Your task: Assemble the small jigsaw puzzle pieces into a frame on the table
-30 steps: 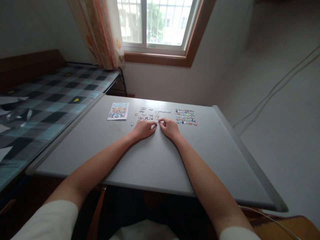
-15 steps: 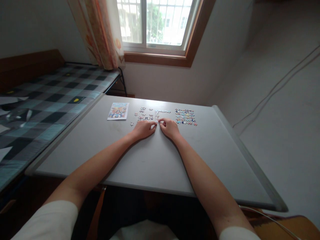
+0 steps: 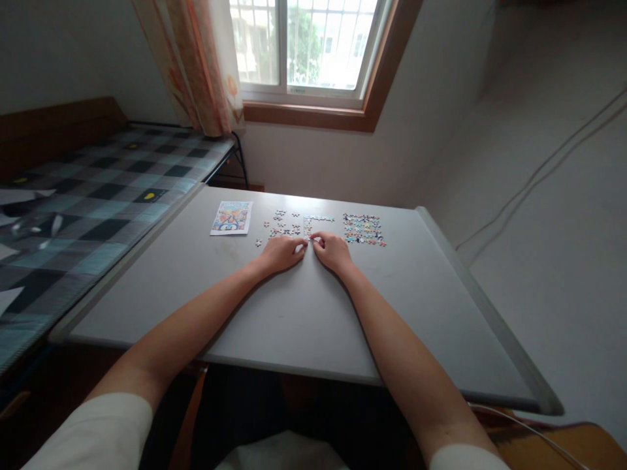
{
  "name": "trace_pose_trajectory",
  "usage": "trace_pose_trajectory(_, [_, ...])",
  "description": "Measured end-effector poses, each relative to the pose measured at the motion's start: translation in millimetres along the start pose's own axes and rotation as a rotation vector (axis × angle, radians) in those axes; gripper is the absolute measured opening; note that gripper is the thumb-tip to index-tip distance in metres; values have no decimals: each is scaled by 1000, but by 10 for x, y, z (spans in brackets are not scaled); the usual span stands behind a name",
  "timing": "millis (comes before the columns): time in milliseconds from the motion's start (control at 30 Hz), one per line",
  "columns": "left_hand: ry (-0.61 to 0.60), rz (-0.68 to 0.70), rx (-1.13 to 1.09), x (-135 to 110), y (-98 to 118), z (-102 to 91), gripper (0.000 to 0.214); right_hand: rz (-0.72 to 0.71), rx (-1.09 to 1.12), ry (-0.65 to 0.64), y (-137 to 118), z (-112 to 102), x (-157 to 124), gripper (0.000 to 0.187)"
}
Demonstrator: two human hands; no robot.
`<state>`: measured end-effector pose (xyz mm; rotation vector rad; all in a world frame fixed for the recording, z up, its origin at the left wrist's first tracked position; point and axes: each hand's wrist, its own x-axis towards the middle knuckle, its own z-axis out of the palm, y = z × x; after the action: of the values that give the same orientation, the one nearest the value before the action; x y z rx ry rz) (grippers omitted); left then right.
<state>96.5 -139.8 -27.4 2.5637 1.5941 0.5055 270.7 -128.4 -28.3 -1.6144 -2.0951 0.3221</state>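
Joined jigsaw pieces [image 3: 321,219] form an L-shaped strip on the table, with a top row and a left side running down between my hands. My left hand [image 3: 283,253] rests at the lower end of that side, its fingers curled and pinched at a piece too small to make out. Across from it my right hand [image 3: 333,250] has thumb and index finger closed on the same end of the strip. Loose puzzle pieces [image 3: 284,231] lie just beyond my left hand. More pieces [image 3: 363,227] sit in rows to the right of my right hand.
A colourful picture sheet [image 3: 232,217] lies at the table's far left. The grey table [image 3: 294,320] has raised side edges. To the left stands a bed [image 3: 122,176] with a checked cover and papers. Beyond the table are a curtain [image 3: 196,65] and a window [image 3: 313,46].
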Motion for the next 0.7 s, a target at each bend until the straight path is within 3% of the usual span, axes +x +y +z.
trace_pose_trajectory(700, [-12, -11, -1, -4, 25, -27, 33, -3, 3, -2, -2, -1, 0, 26])
